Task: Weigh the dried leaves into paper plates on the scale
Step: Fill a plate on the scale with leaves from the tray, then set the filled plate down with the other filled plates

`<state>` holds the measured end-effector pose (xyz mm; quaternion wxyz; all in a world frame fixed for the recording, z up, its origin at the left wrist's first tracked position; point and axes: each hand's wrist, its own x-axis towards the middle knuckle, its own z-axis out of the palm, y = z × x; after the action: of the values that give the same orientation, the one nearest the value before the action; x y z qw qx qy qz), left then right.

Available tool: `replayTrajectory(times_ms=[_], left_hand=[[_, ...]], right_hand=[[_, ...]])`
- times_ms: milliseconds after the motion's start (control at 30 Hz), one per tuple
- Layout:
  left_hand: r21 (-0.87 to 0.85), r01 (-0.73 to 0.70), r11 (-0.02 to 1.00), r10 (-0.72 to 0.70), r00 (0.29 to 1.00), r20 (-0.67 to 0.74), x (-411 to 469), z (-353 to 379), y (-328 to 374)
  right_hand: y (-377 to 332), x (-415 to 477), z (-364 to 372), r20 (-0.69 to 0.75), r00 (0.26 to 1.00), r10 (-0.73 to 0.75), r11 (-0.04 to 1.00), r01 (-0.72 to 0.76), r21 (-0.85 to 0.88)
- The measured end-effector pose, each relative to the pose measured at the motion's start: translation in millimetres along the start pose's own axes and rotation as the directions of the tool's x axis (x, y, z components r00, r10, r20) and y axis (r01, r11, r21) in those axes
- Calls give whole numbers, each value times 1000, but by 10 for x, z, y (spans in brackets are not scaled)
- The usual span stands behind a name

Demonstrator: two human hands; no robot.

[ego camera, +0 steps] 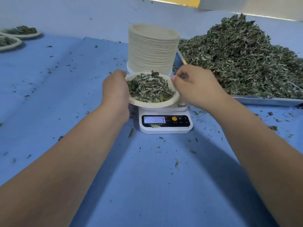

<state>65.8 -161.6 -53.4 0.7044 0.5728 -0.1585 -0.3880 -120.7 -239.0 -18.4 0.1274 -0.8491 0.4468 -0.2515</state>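
Observation:
A white paper plate [144, 103] heaped with dried leaves [150, 89] sits over the white digital scale [165, 122], tilted a little toward me. My left hand [115, 89] grips the plate's left rim. My right hand [195, 86] is at the plate's right rim with curled fingers, thumb and forefinger pinched together; whether it holds the rim or a few leaves I cannot tell. The scale's display is lit.
A tall stack of empty paper plates [152, 49] stands just behind the scale. A big pile of dried leaves [242, 59] fills a metal tray [265, 100] at the right. Two filled plates [21, 32] lie at the far left. Leaf crumbs dot the blue table [147, 177].

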Motion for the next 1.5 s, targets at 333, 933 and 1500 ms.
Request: replayTrajectory(times_ms=[333,933,1500], left_hand=[[-65,-122,990,99,954,-285,-104,-1522,640],[70,-192,979,170,578,-798,-899,-4279,1076],[561,-135,817,552,461,-694,-866,-4349,943]], right_hand=[[-1281,-53,617,268,911,-314,942,265,204],[-3630,-552,2224,425,519,-741,667,640,381],[-4593,-651,2874,343,614,-711,697,678,234]])
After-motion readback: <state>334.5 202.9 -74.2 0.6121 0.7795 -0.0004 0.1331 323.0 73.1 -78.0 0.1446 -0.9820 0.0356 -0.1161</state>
